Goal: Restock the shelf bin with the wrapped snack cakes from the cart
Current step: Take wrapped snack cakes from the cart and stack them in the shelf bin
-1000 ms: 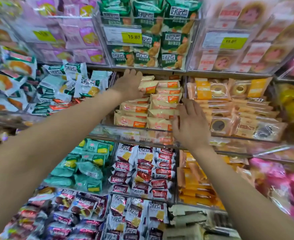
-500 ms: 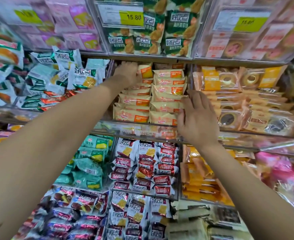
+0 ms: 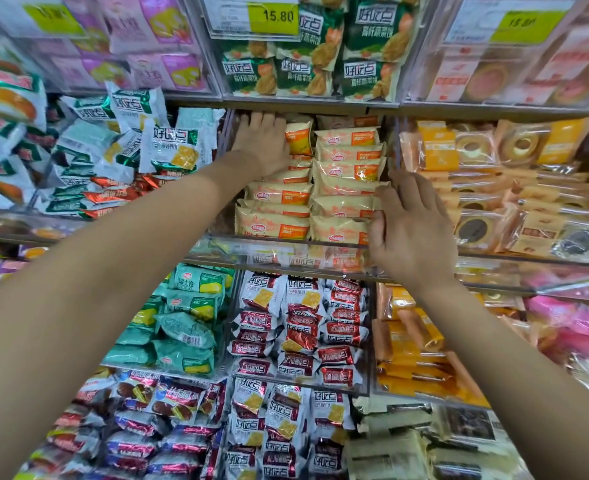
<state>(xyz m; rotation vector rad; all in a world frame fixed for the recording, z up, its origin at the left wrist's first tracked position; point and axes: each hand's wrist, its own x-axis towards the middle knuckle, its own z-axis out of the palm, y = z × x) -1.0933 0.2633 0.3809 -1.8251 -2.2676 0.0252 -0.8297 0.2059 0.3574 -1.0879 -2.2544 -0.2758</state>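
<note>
Bin [image 3: 286,242] open at front above its clear lip; cakes [image 3: 346,168] stacked in two columns nearly to the shelf [image 3: 306,105] above. Thin gap only at the back top edge. Left hand [image 3: 263,143] fills the back left corner; right hand [image 3: 409,226] covers the front right edge. Clear dividers close both sides, with neighbouring packs pressed against them.

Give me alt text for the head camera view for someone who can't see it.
Two bare hands reach into a clear shelf bin of cream-and-orange wrapped snack cakes, left hand at the back, right hand near the front, amid other packed snack bins.
</note>
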